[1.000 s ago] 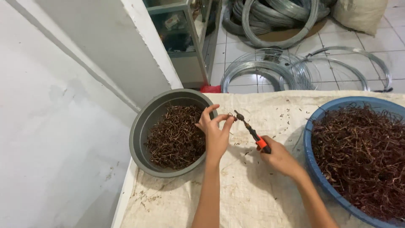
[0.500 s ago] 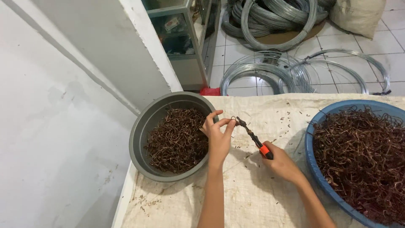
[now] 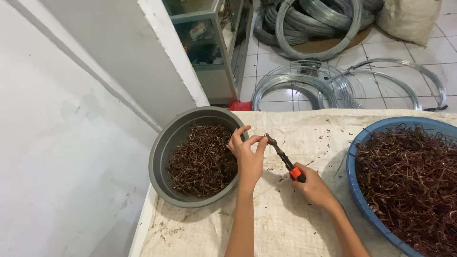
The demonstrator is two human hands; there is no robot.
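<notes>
My right hand point(image 3: 312, 186) grips a pair of pliers point(image 3: 285, 159) with orange and black handles, jaws pointing up and left. My left hand point(image 3: 247, 154) pinches a small rusty wire piece point(image 3: 267, 138) at the jaw tips, just beside the rim of the grey basin point(image 3: 164, 143). That basin holds a heap of bent rusty wire hooks point(image 3: 202, 162). Over on the right, a blue basin point(image 3: 354, 185) is piled with several straighter rusty wire pieces point(image 3: 409, 176).
The table is covered with a pale woven sack cloth point(image 3: 285, 223) with wire crumbs on it. A white wall point(image 3: 57, 143) stands at the left. Coils of grey wire point(image 3: 314, 81) lie on the tiled floor beyond, next to a glass cabinet point(image 3: 204, 38).
Both hands with the pliers have stayed beside the grey basin; the left fingers have closed more tightly on the wire at the plier tips.
</notes>
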